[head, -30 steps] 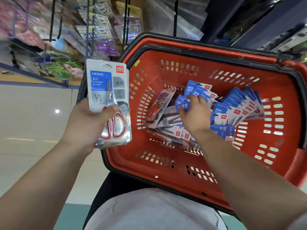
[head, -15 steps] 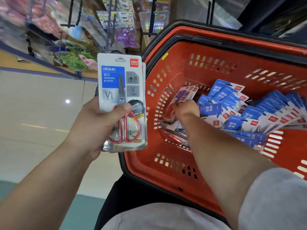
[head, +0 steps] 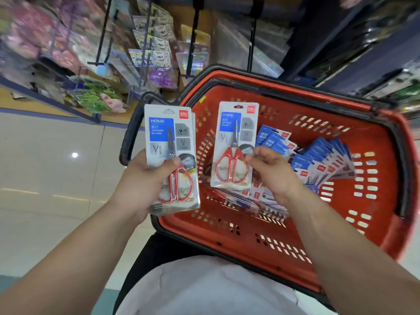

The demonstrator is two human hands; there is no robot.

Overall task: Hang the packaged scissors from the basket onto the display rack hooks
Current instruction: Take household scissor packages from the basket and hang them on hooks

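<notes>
While both arms reach forward over my lap, the left hand grips one scissors pack low on its card, thumb pressed across the front near the blade pivot and fingers behind. A second card edge seems to sit behind it, though I cannot be sure. The right hand pinches another scissors pack by its right edge, beside the red handles. The two hands are apart, each clamped on its own pack, just above the near-left part of the red basket.

I judge these packs light and fairly stiff: flat card with a slick clear blister, likely to flex if held by one corner only. The lower half is the place to hold, so that the hang hole at the top stays free.

Both packs stand upright with their printed faces toward me. The long axis runs from handles at the near end to blade tips and hang hole at the far end. The right one leans slightly.

Deeper in the basket, blue-carded packs lie fanned against the right side. Beyond its far rim hang the black display rack hooks with blurred goods; I cannot tell which hook is free.
</notes>
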